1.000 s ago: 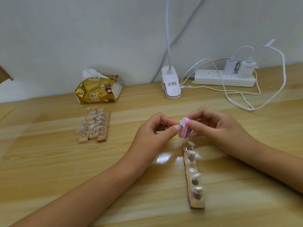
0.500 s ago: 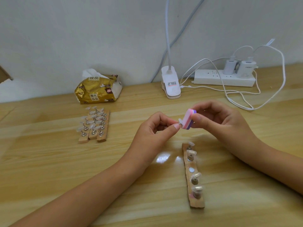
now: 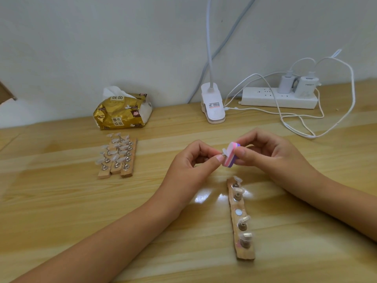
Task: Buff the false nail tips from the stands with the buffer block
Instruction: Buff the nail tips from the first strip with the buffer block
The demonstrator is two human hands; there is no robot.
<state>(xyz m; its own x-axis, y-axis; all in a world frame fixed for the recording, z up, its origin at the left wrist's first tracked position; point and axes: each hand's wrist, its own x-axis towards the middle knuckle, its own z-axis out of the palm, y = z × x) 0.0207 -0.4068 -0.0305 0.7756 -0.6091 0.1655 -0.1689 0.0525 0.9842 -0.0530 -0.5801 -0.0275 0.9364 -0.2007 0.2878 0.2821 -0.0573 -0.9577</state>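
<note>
My left hand (image 3: 195,162) pinches a clear false nail tip (image 3: 224,151) on its small holder, above the table's middle. My right hand (image 3: 271,152) grips a pink, white and purple buffer block (image 3: 231,154), whose white face lies against the nail tip. Below the hands a wooden stand (image 3: 241,219) runs toward me; it carries several nail tips on metal pegs and has one bare round magnet spot in its middle. Three more wooden stands (image 3: 117,158), full of clear nail tips, lie side by side at the left.
A gold tissue pack (image 3: 122,111) sits at the back left. A white clip lamp base (image 3: 213,105) stands at the back centre. A power strip (image 3: 279,97) with two chargers and looping white cables (image 3: 306,127) occupies the back right, against the wall.
The buffer block slid up and then back down along the nail tip; my right hand moved with it. My left hand stayed nearly still.
</note>
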